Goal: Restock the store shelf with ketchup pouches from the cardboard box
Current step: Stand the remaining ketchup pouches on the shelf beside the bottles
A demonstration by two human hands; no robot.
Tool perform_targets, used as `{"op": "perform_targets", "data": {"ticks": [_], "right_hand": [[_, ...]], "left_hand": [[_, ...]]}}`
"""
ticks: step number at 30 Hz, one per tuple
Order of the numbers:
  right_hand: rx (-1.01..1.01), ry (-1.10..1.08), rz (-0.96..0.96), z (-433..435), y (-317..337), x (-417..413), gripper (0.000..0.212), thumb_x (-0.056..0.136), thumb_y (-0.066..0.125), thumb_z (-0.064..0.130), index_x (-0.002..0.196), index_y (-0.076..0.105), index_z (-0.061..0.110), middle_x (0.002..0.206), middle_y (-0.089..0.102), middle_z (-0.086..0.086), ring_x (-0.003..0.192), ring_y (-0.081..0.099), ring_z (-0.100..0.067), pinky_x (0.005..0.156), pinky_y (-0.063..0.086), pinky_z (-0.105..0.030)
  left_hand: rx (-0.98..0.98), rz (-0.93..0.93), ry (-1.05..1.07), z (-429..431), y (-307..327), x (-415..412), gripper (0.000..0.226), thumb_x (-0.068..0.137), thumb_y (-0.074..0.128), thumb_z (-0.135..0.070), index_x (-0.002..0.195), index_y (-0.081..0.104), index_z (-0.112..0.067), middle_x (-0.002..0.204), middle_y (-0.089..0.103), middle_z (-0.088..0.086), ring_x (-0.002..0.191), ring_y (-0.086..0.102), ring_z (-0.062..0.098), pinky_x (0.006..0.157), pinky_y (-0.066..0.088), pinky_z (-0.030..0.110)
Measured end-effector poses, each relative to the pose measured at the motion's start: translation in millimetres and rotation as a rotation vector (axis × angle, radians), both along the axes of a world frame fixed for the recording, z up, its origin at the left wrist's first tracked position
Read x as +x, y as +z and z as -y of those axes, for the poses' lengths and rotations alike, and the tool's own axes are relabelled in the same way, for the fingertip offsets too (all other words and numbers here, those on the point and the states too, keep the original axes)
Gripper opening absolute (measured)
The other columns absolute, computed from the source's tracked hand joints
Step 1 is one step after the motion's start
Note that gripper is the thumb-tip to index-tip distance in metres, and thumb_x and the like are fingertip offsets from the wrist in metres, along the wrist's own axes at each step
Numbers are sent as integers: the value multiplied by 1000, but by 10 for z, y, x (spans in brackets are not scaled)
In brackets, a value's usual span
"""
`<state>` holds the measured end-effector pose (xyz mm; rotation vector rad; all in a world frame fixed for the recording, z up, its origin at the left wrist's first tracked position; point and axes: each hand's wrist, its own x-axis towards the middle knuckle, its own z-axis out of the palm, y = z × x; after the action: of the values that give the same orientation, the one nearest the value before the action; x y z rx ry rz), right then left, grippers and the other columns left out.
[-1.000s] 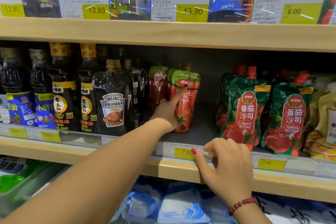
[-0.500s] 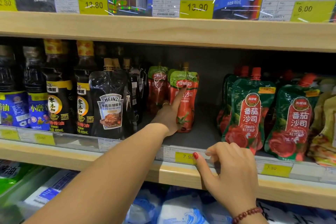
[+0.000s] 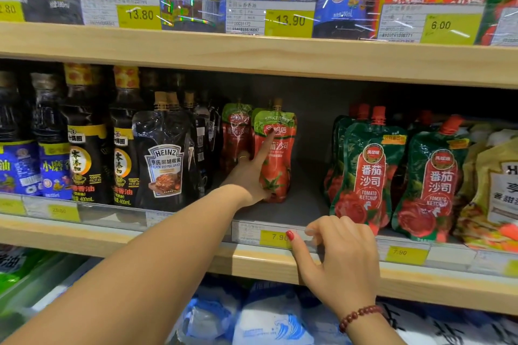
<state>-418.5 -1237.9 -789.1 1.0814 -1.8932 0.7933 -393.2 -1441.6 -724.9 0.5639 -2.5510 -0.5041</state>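
Your wooden middle shelf [image 3: 168, 244] carries, from your left, dark sesame oil bottles [image 3: 84, 148], then a row of black Heinz pepper sauce pouches [image 3: 164, 154]. Just beside them two red ketchup pouches [image 3: 281, 145] stand upright, one behind and left of the other. Well apart to your right stand green tomato ketchup pouches [image 3: 370, 171] and yellowish Heinz pouches [image 3: 496, 176]. Yellow price tags [image 3: 273, 237] sit in its clear front rail [image 3: 112, 211].
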Motion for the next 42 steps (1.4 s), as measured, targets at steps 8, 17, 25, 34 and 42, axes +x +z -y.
{"op": "perform_targets", "data": {"ticks": [8, 17, 25, 34, 42], "right_hand": [[36, -22, 17, -6, 53, -18, 26, 79, 62, 48, 72, 53, 25, 65, 36, 18, 62, 45, -11, 63, 24, -27], [174, 87, 180, -195, 246, 181, 24, 82, 64, 33, 100, 66, 17, 99, 64, -1, 97, 55, -25, 80, 31, -33], [401, 488, 165, -592, -691, 1072, 31, 85, 59, 25, 112, 63, 12, 109, 63, -6, 101, 57, -27, 82, 44, -39], [863, 450, 656, -950, -2173, 1422, 51, 79, 52, 42, 129, 47, 28, 131, 43, 6, 124, 38, -14, 104, 33, -30], [925, 241, 1158, -1276, -2721, 1445, 80, 66, 72, 55, 137, 40, 36, 126, 38, 0, 124, 37, -19, 107, 32, -32]], "left_hand": [[108, -162, -64, -112, 214, 407, 93, 72, 79, -22, 144, 22, -36, 141, 35, 10, 127, 41, 29, 104, 38, 38], [117, -302, -148, -669, -24, 1447, 66, 78, 73, -22, 135, 41, -27, 121, 47, 2, 105, 51, 12, 78, 46, 18], [116, -7, -82, -906, -1142, 2476, 53, 77, 74, -18, 126, 53, -20, 116, 47, 0, 108, 45, 9, 82, 33, 11], [361, 304, 65, -1087, -2421, 3062, 76, 74, 74, -18, 138, 38, -38, 149, 27, 13, 140, 21, 22, 106, 20, 18], [510, 89, 58, -1083, -2600, 3096, 83, 75, 65, 0, 111, 38, -70, 110, 48, -26, 107, 44, 1, 83, 47, 21]]}}
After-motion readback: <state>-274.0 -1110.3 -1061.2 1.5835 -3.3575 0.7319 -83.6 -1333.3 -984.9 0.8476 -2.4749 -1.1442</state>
